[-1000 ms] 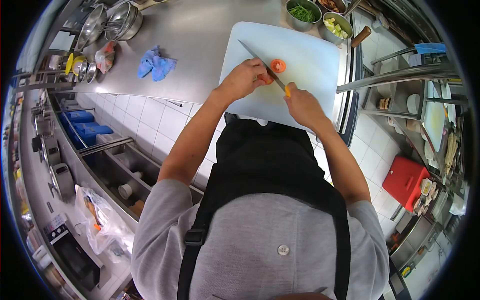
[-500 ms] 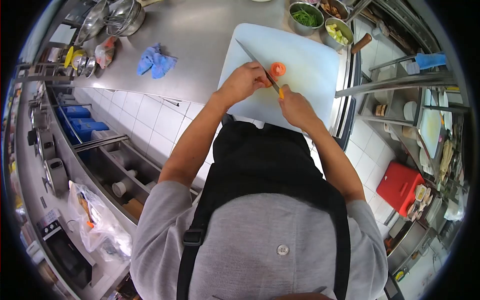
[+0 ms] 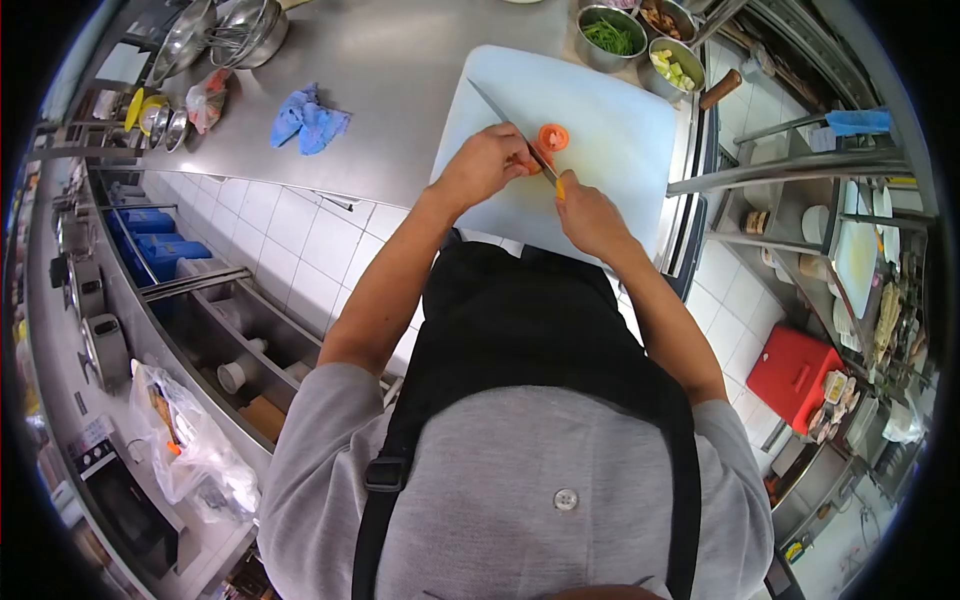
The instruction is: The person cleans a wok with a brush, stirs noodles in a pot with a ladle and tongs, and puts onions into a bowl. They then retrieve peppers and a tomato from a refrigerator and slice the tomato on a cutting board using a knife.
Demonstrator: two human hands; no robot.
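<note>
A white cutting board [image 3: 610,180] lies at the edge of the steel counter in front of me. My right hand [image 3: 594,218] is wrapped round the yellow handle of a kitchen knife [image 3: 497,108], whose long blade points away to the upper left. My left hand [image 3: 487,166] has its fingers curled on a piece of tomato [image 3: 533,166], right beside the blade and partly hidden by it and the fingers. A cut tomato slice [image 3: 553,137] lies flat on the board just beyond the knife.
Metal pots with chopped greens [image 3: 609,37] and pale green pieces [image 3: 672,70] stand behind the board at the right. A crumpled blue cloth [image 3: 311,121] lies on the steel counter [image 3: 400,80] to the left. Steel bowls [image 3: 250,35] sit farther back; a red box [image 3: 795,377] is at right.
The whole view shifts slightly to the left. Both hands, the knife and the tomato keep nearly the same positions on the board.
</note>
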